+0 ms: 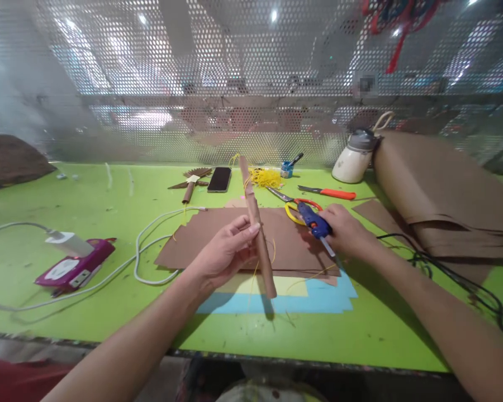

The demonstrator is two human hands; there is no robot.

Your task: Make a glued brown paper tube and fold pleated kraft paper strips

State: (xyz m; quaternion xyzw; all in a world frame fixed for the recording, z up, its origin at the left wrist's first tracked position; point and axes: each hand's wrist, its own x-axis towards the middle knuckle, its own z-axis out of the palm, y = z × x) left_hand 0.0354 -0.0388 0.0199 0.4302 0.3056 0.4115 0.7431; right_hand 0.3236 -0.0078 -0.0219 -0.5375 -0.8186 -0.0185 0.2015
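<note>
My left hand (230,248) pinches a rolled brown paper tube (260,237), held nearly upright above the table. Yellow strands cling to the tube near its top. In my right hand (343,231) is a blue glue gun (314,219), its pale glue stick (327,246) poking out of the back and its front pointing away from me. Under both hands lie stacked brown paper sheets (205,240), with light blue sheets (331,293) beneath. Scissors (293,207) with yellow and orange handles lie just beyond the glue gun, partly covered by it.
Farther back are a phone (219,180), folded brown paper pieces (190,187), yellow shreds (266,177), a blue jar (287,169) and an orange-handled knife (337,194). A kettle (352,159) and large brown paper (436,184) stand right. A purple power strip (75,268) and white cable (136,262) lie left.
</note>
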